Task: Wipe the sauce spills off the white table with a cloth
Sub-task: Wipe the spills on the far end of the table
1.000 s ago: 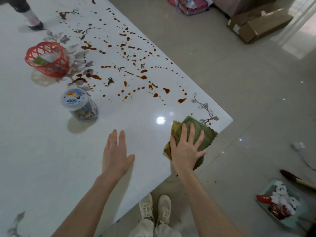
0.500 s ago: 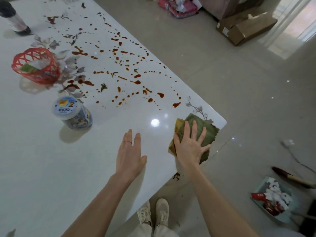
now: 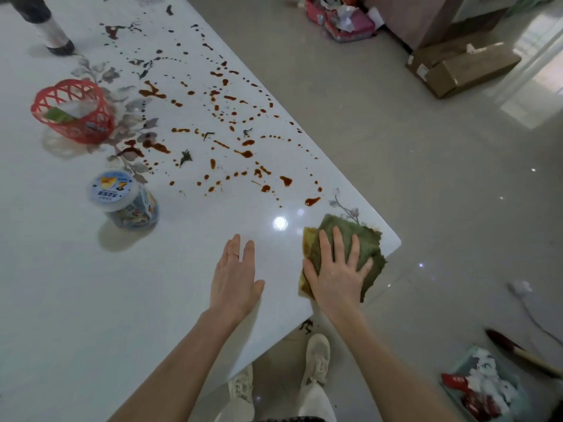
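Note:
Brown sauce spills (image 3: 231, 147) lie scattered as drops and streaks over the middle and far part of the white table (image 3: 76, 284). A green and yellow cloth (image 3: 365, 242) lies flat at the table's near right corner, partly over the edge. My right hand (image 3: 338, 272) presses flat on the cloth with straight, spread fingers. To its left, my left hand (image 3: 234, 275) rests flat on bare table, fingers straight, holding nothing. The nearest sauce drop (image 3: 312, 201) sits just beyond the cloth.
A lidded jar (image 3: 122, 199) and a red mesh basket (image 3: 73, 111) stand left of the spills. A dark bottle (image 3: 50, 28) stands at the far left. On the floor are cardboard boxes (image 3: 463, 68), a dustpan with rubbish (image 3: 484, 388) and my shoes (image 3: 316, 357).
Both hands keep their flat poses and places on the table. The view has shifted slightly; the cloth stays at the same corner.

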Demonstrator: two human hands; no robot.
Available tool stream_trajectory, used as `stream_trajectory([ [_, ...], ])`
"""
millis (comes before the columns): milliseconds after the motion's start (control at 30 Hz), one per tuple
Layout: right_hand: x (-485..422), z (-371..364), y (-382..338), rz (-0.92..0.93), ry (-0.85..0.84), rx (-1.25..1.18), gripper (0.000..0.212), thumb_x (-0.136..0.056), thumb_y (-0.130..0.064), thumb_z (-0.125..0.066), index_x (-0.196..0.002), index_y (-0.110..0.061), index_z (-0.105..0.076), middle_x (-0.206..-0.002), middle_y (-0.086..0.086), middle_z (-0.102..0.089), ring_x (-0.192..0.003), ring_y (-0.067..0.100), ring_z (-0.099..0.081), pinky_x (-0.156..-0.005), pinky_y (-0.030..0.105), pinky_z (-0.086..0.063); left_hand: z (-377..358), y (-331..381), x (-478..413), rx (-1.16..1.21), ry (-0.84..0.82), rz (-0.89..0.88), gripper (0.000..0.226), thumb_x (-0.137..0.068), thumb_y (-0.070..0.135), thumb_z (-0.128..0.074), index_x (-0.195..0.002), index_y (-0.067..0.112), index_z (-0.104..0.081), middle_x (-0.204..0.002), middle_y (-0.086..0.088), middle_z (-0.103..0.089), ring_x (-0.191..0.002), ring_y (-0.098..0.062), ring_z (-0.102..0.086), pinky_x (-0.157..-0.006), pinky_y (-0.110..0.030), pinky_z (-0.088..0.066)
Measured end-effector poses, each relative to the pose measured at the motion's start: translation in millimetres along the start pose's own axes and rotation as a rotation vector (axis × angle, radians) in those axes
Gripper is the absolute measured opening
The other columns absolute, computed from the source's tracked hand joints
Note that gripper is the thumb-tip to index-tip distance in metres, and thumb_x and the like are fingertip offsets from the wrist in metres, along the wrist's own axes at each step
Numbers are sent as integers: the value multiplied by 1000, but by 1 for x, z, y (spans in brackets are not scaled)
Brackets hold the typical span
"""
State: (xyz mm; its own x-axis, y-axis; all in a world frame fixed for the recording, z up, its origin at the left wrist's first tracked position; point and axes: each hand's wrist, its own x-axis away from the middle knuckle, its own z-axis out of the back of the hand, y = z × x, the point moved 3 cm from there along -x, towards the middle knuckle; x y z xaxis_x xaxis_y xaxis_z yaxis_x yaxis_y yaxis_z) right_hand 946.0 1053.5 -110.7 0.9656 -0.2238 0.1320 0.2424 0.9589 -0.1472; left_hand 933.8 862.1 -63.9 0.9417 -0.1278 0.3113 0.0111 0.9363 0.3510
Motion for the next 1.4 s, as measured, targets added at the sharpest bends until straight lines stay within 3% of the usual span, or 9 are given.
stream_trajectory([
  [167,-41,11,37,240,14,43,66,-91,-65,-29,-146,-32,-44,-155,1,-40,-143,36,-31,-106,73,-25,-8,17,-14,-1,22,122,81,-91,35,-56,-150,12,-6,-158,-15,3,-146,-28,2,-118,-38,-13],
  [367,-53,13,49,259,28,6,66,-92,-64,-31,-146,-30,-46,-153,1,-43,-143,35,-33,-106,70,-25,-19,34,-17,53,80,271,82,-89,44,-55,-150,12,-10,-158,-13,2,-146,-28,2,-118,-41,-11],
  [533,-66,16,75,537,43,27,58,-93,-61,-36,-141,-33,-48,-150,-2,-45,-139,31,-37,-103,68,-34,-25,40,-21,49,98,337,87,-87,47,-57,-150,13,-8,-159,-10,4,-146,-27,5,-118,-42,-11],
  [633,-93,23,81,440,29,13,57,-93,-59,-32,-140,-32,-47,-149,-1,-46,-138,31,-38,-103,69,-31,-27,41,-19,24,78,354,88,-87,47,-58,-150,14,-6,-159,-9,6,-146,-26,5,-118,-43,-11],
  [767,-58,17,67,310,81,-27,57,-93,-54,-33,-135,-23,-56,-143,7,-52,-134,37,-41,-100,70,-34,-27,40,-21,1,55,369,89,-87,45,-59,-150,14,-5,-159,-9,7,-146,-26,6,-118,-43,-12],
  [967,-3,5,28,581,53,-76,56,-93,-56,-42,-137,-24,-54,-146,6,-48,-136,35,-38,-101,67,-34,-30,39,-24,13,47,383,88,-87,44,-60,-150,16,-5,-159,-8,7,-146,-26,5,-118,-44,-12],
  [1133,3,4,34,907,-79,16,94,-77,-72,-49,-154,-21,-31,-161,8,-28,-149,38,-20,-109,71,-19,-31,31,-25,43,34,385,84,-88,29,-60,-150,19,-5,-159,-5,8,-146,-24,5,-118,-44,-12],
  [1267,-15,7,45,1090,-100,177,112,-61,-73,-73,-153,-25,-31,-159,5,-32,-145,37,-25,-103,68,-37,-30,31,-26,52,23,387,86,-86,25,-62,-150,19,-5,-159,-4,7,-146,-23,5,-118,-43,-13],
  [1400,-48,18,74,1253,-46,182,106,-63,-71,-74,-152,-29,-34,-158,-1,-35,-142,29,-36,-101,60,-41,-29,29,-24,51,6,377,88,-85,24,-63,-150,19,-5,-159,-4,7,-146,-23,4,-118,-42,-14],
])
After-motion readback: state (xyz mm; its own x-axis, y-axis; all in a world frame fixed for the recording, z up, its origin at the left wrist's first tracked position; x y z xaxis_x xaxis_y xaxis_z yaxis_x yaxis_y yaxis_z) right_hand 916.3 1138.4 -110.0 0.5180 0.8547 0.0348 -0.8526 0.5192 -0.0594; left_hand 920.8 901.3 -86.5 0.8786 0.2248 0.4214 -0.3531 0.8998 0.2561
